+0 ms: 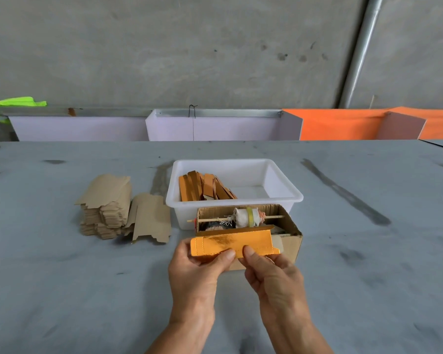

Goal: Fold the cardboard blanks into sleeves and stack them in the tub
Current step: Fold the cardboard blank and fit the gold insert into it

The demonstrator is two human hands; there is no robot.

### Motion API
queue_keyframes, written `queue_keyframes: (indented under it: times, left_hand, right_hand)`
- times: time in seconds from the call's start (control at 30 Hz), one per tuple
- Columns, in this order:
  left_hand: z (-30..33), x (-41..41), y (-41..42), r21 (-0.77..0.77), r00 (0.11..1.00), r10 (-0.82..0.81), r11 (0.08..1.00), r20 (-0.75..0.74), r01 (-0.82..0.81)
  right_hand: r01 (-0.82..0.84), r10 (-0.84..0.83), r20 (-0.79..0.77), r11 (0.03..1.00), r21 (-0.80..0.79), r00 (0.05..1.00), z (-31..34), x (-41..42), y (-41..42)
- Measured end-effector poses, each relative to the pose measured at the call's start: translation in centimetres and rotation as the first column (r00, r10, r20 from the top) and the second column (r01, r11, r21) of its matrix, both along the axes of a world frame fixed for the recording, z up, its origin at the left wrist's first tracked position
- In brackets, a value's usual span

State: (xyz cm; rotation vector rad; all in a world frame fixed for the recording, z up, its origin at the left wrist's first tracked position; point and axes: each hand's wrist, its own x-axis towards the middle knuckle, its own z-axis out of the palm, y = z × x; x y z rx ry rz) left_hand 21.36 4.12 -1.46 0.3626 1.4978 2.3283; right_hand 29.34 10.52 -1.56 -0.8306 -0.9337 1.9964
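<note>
A shiny orange-gold cardboard sleeve (pixel 232 243) is held flat above the table in front of me. My left hand (pixel 200 267) grips its left end, thumb on the top face. My right hand (pixel 269 270) pinches the lower edge near the middle, thumb on top. A white plastic tub (pixel 284 198) stands behind, with several folded orange sleeves (pixel 205 187) leaning in its left half. To the left lies a stack of brown cardboard blanks (pixel 108 205), and a loose blank (pixel 151 218) leans against it.
A small open brown cardboard box (pixel 290 245) sits between the tub and my hands, holding a stick with rolls of tape and cloth (pixel 246 217). The grey table (pixel 62 290) stretches wide on both sides. Lilac and orange panels (pixel 338 126) line the far edge.
</note>
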Motion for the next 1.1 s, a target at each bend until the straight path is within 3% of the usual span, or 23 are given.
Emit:
queue_keyframes:
  times: [0.37,0.57,0.7,0.87,0.97,1.1]
  left_hand:
    - [-0.4,-1.0,-0.9,0.074,0.982,-0.186,0.980,0.027,0.184]
    - [-0.1,-1.6,-1.0,0.026,0.963,-0.266,0.964,0.040,0.265]
    - [0.4,-2.3,-1.2,-0.051,0.957,-0.288,0.957,-0.040,0.286]
    - [-0.1,-2.0,-1.1,0.031,0.950,-0.306,0.951,-0.069,0.308]
    - [-0.4,-1.4,-1.2,-0.047,0.938,-0.227,0.974,-0.261,0.222]
    - [-0.7,-1.2,-1.4,-0.142,0.774,-0.205,0.979,-0.600,0.149]
  right_hand:
    - [0.025,-0.033,-0.084,0.996,-0.087,0.996,0.2,1.0,1.2]
    - [0.016,-0.018,-0.083,1.000,-0.021,0.996,0.1,1.3,1.6]
    - [-0.004,0.005,-0.009,0.997,0.072,1.000,-0.1,1.5,1.8]
    - [-0.020,0.021,-0.023,1.000,0.022,1.000,-0.2,1.6,1.5]
    - [-0.057,0.052,-0.073,0.997,-0.059,0.996,0.0,1.6,1.1]
    - [-0.143,0.126,-0.130,0.980,-0.137,0.984,0.2,1.6,0.4]
